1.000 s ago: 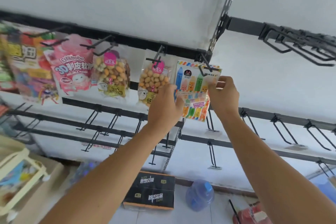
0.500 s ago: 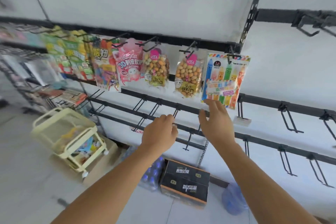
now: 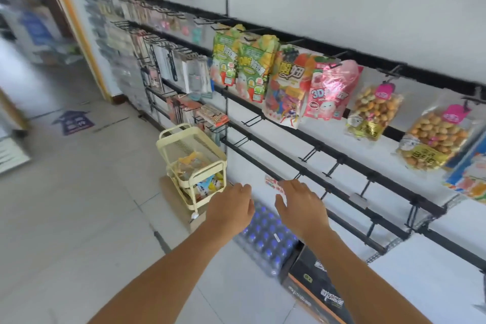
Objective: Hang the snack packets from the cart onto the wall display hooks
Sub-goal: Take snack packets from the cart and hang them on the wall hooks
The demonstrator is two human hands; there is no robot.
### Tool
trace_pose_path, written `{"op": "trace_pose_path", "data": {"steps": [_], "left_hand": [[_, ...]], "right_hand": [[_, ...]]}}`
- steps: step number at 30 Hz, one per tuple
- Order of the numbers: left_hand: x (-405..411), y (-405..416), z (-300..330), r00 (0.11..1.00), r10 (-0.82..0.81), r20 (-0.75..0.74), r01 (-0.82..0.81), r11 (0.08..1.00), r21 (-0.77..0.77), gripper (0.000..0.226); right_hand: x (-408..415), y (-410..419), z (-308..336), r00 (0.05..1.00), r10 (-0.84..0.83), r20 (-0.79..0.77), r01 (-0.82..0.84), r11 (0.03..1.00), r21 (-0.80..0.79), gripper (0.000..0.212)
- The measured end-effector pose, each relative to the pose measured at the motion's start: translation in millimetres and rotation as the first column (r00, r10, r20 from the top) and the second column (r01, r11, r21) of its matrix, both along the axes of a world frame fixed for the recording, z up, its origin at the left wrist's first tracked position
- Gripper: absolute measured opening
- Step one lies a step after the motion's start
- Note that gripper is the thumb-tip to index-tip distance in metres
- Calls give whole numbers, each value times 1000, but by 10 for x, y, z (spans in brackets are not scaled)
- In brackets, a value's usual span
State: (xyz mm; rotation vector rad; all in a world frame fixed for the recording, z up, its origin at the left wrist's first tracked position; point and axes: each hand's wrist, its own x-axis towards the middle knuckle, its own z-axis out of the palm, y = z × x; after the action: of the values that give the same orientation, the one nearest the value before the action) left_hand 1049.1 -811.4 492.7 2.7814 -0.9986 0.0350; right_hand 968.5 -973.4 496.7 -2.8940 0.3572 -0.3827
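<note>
A pale yellow wire cart (image 3: 168,144) stands on the floor by the wall, with several snack packets (image 3: 193,166) in its baskets. Several packets hang from the top hook rail: green ones (image 3: 246,66), a pink one (image 3: 330,91), two bags of round snacks (image 3: 374,110), and a blue-edged packet (image 3: 470,171) at the right edge. My left hand (image 3: 230,210) and my right hand (image 3: 302,208) are both held out low in front of me, empty, with relaxed fingers, to the right of the cart.
Bare black hooks (image 3: 334,168) line the lower rails. A shrink-wrapped pack of blue-capped bottles (image 3: 265,239) and a black carton (image 3: 318,287) lie on the floor under the rails. A cardboard box (image 3: 171,192) sits beneath the cart. Tiled floor (image 3: 79,205) stretches left.
Both hands let go of the colourful packet, which stays hanging, and dropped down. My view swung left and downward toward the cart.
</note>
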Motion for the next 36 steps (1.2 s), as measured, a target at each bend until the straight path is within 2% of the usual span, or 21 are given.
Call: {"op": "trace_pose_path", "data": {"steps": [10,15,21,23,25,29,36], "left_hand": [[916,1735,-210,983,174,-65,-174,985,10,27],[1290,2201,-319,959,262,-107,-264,965,-3,25],[1866,2400,-449,934,329,-137,-329,944,21,26],[2125,2412,-493,924,352,-149,-349,936,47,29],[2365,2410,-517,909,375,-180,-368,927,76,32],[2810,2399,-552,889,390,-239,-367,920,135,33],[3534,2261,-601,908,335,-252,-313,941,127,33]], "right_hand": [[1178,1669,-309,968,170,-182,-169,985,22,36],[1677,2105,-436,957,233,-171,-233,972,19,40],[2387,2303,-641,938,294,-183,-296,955,17,24],[2669,2339,-695,926,330,-183,-332,943,19,28],[2944,2352,-753,905,344,-249,-340,938,60,33],[3398,2351,-858,889,338,-309,-313,941,130,36],[4041,2205,-959,900,263,-348,-209,961,183,38]]}}
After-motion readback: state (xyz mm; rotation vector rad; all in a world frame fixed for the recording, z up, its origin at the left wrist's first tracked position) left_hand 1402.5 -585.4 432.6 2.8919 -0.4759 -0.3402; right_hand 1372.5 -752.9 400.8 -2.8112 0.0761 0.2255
